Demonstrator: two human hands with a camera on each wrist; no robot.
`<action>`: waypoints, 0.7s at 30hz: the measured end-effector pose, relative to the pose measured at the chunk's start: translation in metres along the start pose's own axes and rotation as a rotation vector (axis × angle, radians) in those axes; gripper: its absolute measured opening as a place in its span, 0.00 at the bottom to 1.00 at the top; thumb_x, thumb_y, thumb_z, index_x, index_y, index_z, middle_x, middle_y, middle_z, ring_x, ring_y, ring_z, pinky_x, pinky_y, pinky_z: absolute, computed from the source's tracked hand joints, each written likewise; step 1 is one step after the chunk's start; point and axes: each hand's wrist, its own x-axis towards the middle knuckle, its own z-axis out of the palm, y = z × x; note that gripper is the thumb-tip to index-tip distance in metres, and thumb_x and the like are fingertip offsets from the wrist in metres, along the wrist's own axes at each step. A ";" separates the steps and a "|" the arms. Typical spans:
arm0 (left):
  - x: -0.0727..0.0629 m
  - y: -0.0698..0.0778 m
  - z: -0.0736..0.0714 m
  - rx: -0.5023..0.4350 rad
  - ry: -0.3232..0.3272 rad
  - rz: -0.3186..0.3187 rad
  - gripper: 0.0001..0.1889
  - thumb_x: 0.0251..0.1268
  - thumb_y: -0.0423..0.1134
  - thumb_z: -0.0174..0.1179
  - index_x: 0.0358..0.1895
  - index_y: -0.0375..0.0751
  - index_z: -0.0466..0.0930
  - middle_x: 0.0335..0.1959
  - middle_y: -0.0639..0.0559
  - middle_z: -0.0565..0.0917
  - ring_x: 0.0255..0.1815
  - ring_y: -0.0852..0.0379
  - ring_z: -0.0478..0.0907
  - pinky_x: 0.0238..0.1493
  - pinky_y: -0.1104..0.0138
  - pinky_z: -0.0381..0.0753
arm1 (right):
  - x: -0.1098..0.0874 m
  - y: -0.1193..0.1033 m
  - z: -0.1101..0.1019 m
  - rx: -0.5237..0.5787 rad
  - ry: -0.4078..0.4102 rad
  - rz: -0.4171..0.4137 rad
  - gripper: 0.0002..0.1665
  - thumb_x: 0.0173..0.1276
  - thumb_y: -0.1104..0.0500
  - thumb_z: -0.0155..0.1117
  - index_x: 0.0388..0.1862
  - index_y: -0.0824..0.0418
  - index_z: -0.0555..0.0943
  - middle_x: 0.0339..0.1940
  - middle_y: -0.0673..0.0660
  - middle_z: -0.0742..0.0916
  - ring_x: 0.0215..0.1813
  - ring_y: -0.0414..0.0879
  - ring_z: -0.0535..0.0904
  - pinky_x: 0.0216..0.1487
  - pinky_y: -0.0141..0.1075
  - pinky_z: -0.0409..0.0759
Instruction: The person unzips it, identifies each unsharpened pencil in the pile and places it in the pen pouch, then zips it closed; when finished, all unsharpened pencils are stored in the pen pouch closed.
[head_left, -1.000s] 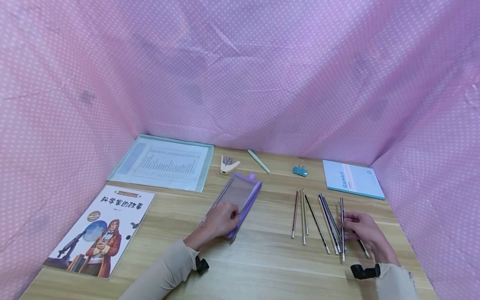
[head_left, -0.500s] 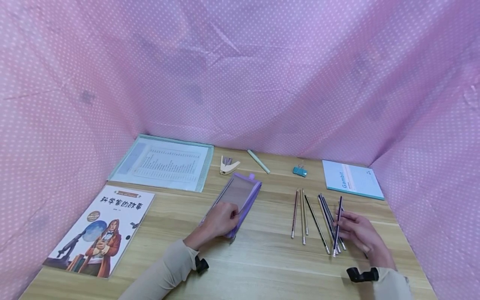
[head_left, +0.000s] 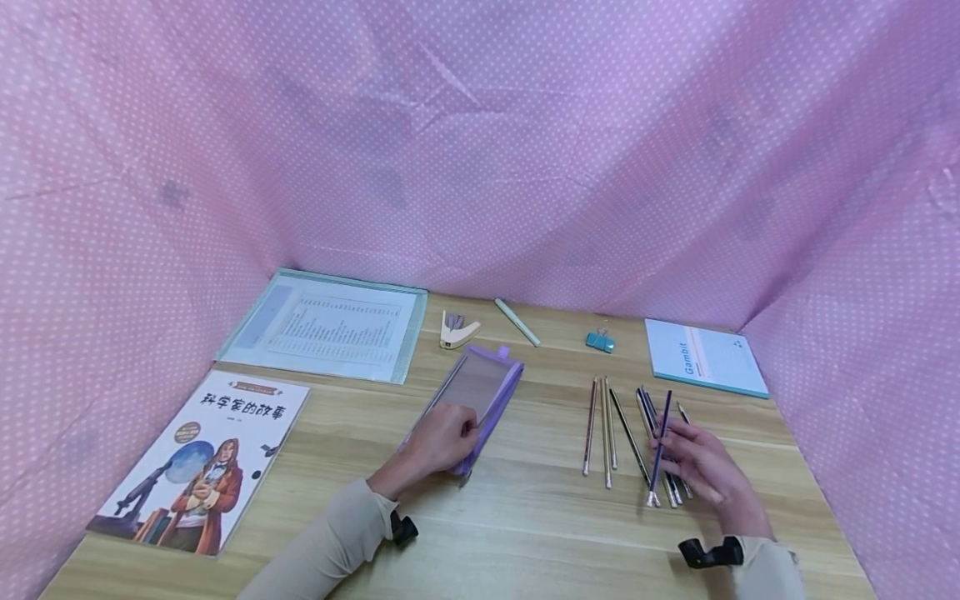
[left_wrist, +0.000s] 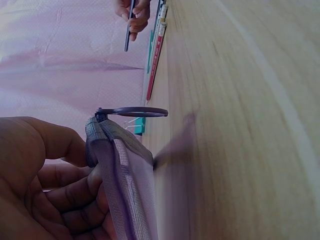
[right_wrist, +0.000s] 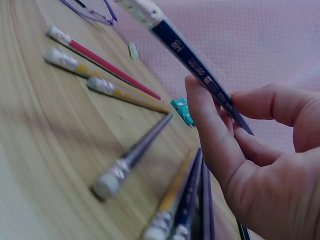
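My left hand (head_left: 442, 437) grips the near end of a purple mesh pencil pouch (head_left: 491, 375), thumb and curled fingers at its corner. A dark zipper pull (left_wrist: 132, 111) juts from that corner in the left wrist view. Along the pouch's left edge runs a thin dark pencil-like shape (head_left: 447, 385). Between thumb and fingers, my right hand (head_left: 705, 462) pinches a dark blue pencil (right_wrist: 192, 65), its white eraser end pointing toward me. Several dark pencils (head_left: 643, 408) lie beneath that hand, partly hidden. Left of them are a red pencil (head_left: 590, 429) and two yellow ones (head_left: 606, 442).
Behind the pouch are a cream stapler-like tool (head_left: 457, 337), a pale green pen (head_left: 517, 322) and a teal binder clip (head_left: 600, 341). A Gambit notebook (head_left: 705, 358) lies back right. A document folder (head_left: 322, 325) and an illustrated book (head_left: 210, 467) occupy the left.
My right hand has lifted the dark blue pencil and moved left with it, over the other dark pencils. The left hand and pouch have stayed in place.
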 end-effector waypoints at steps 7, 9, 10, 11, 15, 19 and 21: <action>0.000 0.001 0.000 -0.005 -0.002 -0.002 0.09 0.57 0.31 0.61 0.20 0.44 0.80 0.17 0.57 0.78 0.15 0.67 0.69 0.15 0.75 0.67 | 0.007 0.004 0.012 -0.010 0.038 0.008 0.29 0.76 0.76 0.32 0.59 0.59 0.78 0.51 0.54 0.86 0.54 0.44 0.85 0.60 0.40 0.83; 0.000 0.001 0.000 -0.008 -0.003 -0.003 0.09 0.57 0.31 0.61 0.20 0.43 0.80 0.17 0.56 0.78 0.15 0.67 0.70 0.15 0.75 0.67 | 0.009 0.005 0.015 -0.017 0.048 0.008 0.29 0.76 0.76 0.33 0.59 0.59 0.79 0.50 0.54 0.86 0.54 0.43 0.85 0.59 0.40 0.83; 0.000 0.001 0.000 -0.008 -0.002 -0.002 0.09 0.57 0.31 0.61 0.20 0.43 0.80 0.17 0.56 0.78 0.15 0.66 0.70 0.15 0.75 0.67 | 0.009 0.006 0.017 -0.020 0.052 0.008 0.29 0.77 0.76 0.33 0.59 0.59 0.79 0.50 0.53 0.86 0.53 0.43 0.85 0.59 0.40 0.83; 0.000 0.001 0.000 -0.008 -0.002 -0.001 0.09 0.57 0.31 0.61 0.20 0.43 0.80 0.17 0.56 0.78 0.15 0.66 0.70 0.15 0.75 0.67 | 0.011 0.006 0.019 -0.023 0.053 0.009 0.29 0.77 0.76 0.33 0.59 0.58 0.79 0.50 0.53 0.86 0.53 0.43 0.85 0.59 0.40 0.83; 0.000 0.000 0.000 -0.012 -0.002 0.002 0.09 0.57 0.31 0.61 0.21 0.43 0.81 0.17 0.56 0.79 0.15 0.67 0.70 0.15 0.75 0.68 | 0.016 0.008 0.026 -0.011 0.052 0.012 0.28 0.77 0.76 0.33 0.59 0.59 0.78 0.50 0.52 0.85 0.53 0.43 0.85 0.59 0.41 0.84; 0.001 0.000 0.000 -0.017 -0.003 0.002 0.08 0.57 0.31 0.61 0.21 0.43 0.81 0.17 0.56 0.79 0.15 0.67 0.70 0.15 0.75 0.69 | 0.023 0.012 0.032 -0.002 0.047 0.025 0.27 0.77 0.76 0.32 0.58 0.60 0.77 0.49 0.53 0.85 0.53 0.44 0.85 0.58 0.41 0.84; 0.000 0.000 0.000 -0.018 -0.004 0.005 0.08 0.57 0.31 0.60 0.21 0.43 0.81 0.17 0.56 0.80 0.15 0.67 0.70 0.15 0.75 0.69 | 0.026 0.015 0.035 -0.019 0.058 0.032 0.27 0.77 0.75 0.33 0.57 0.59 0.77 0.48 0.53 0.85 0.52 0.44 0.85 0.57 0.40 0.85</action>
